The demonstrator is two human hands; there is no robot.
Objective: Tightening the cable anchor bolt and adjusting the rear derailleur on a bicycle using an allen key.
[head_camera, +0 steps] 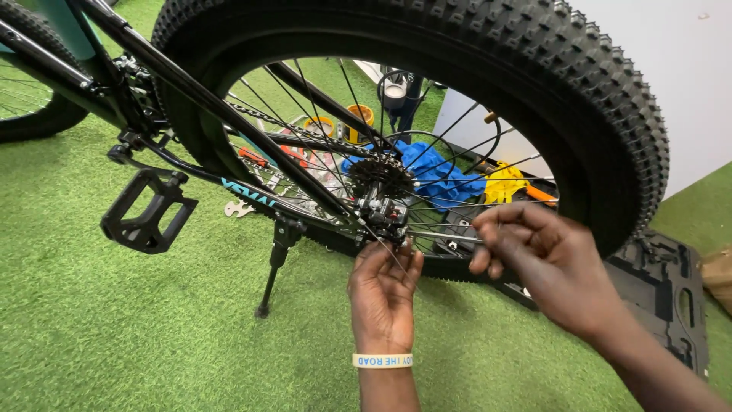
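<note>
The black metal rear derailleur (383, 216) sits below the dark toothed cassette (379, 176) at the hub of the knobby fat black rear tyre (534, 84). The left hand (383, 294) pinches a thin cable under it; the right hand (545, 263) grips a slim silver tool (446, 237) pointing at it, above green artificial turf (114, 328).

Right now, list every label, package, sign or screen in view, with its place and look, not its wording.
Wristband: on the left wrist, a pale yellow band with blue lettering.
Frame decal: on the bike's lower black tube behind the pedal, slanted teal letters.
Cardboard box: at the right edge on the grass, plain brown, only partly in view.
No signs or screens.
</note>
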